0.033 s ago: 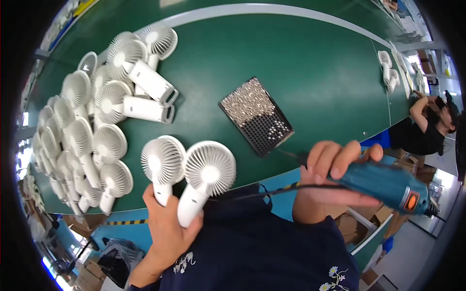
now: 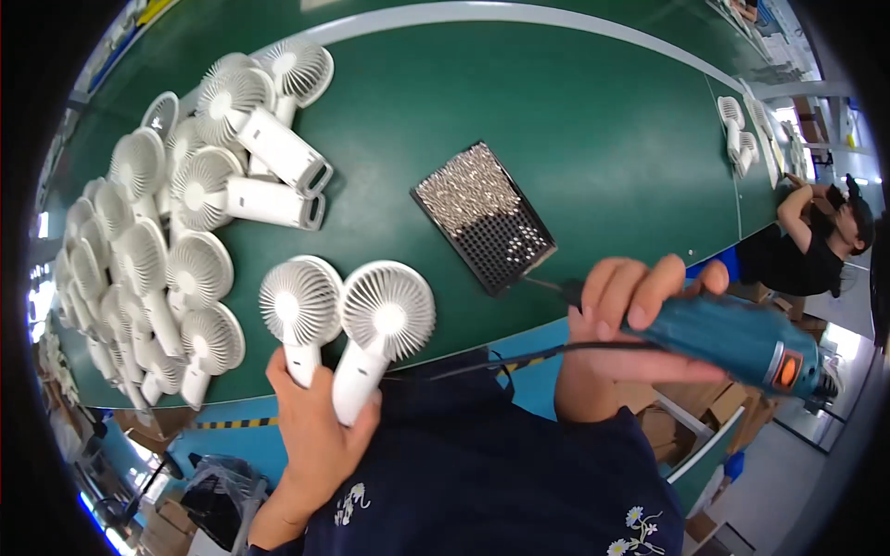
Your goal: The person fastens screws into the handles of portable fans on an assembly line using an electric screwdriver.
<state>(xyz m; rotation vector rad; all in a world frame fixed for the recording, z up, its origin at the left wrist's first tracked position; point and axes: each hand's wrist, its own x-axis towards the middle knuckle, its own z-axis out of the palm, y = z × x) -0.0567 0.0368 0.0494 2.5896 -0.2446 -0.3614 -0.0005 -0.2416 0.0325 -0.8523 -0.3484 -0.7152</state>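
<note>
My left hand (image 2: pixel 320 440) grips two white handheld fans at their handles, the left fan (image 2: pixel 298 306) and the right fan (image 2: pixel 385 320), side by side with their round grilles up. My right hand (image 2: pixel 640 320) is closed around a teal electric screwdriver (image 2: pixel 728 338). Its thin bit points left, and the tip is close to the near corner of a black screw tray (image 2: pixel 487 264); whether it touches cannot be made out. Small silvery screws (image 2: pixel 473 190) fill the far part of that tray, with a few more in its near holes.
A large pile of white handheld fans (image 2: pixel 139 259) covers the table's left side. A dark cable (image 2: pixel 519 360) crosses in front of me. The green table (image 2: pixel 593 139) has a pale far edge. At the far right are more fans (image 2: pixel 732 116) and another person (image 2: pixel 807 222).
The view has shifted slightly, so the table things sit a little further left. The screwdriver bit now shows more clearly beside the tray. Both hands keep their holds.
</note>
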